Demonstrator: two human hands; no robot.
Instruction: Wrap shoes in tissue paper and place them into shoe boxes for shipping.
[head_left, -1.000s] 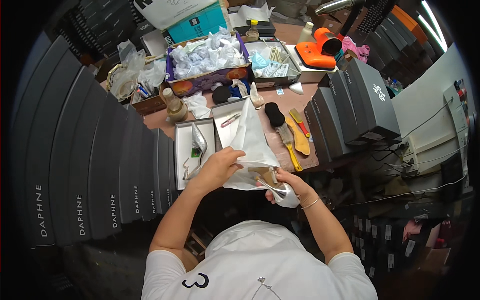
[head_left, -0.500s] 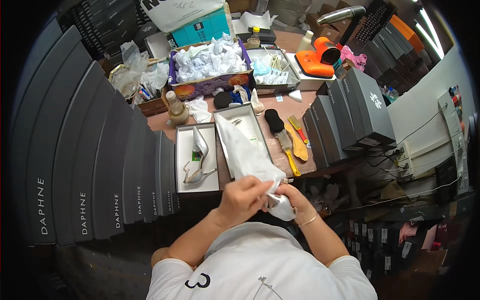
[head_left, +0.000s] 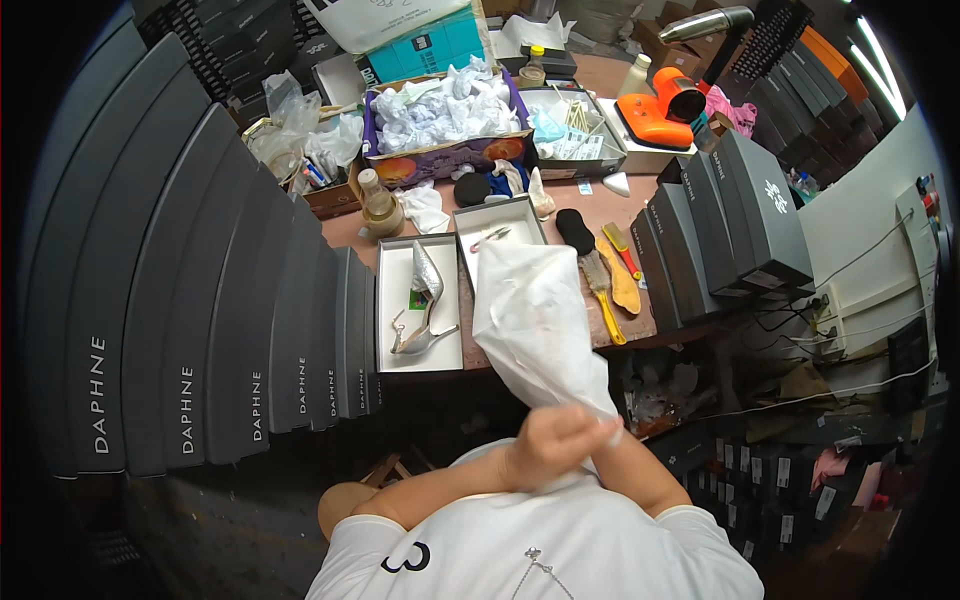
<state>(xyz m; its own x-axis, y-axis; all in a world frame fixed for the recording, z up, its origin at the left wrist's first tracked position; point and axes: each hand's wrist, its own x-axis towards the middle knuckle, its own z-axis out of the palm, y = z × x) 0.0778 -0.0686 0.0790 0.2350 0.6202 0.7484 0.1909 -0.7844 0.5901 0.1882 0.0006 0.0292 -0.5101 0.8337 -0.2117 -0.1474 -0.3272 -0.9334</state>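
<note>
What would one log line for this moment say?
left hand: gripping white dust bag | right hand: hidden behind left | bag: stretched over open shoebox | silver high-heeled shoe: lying in box lid

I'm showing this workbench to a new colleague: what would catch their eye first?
First the white bag, held up at the bench's near edge by the left hand, which hides most of the right hand. Just left of it a silver high-heeled shoe lies in an open white shoebox. A curved wall of dark grey shoeboxes fills the left side, and an orange handheld appliance sits at the back right.
</note>
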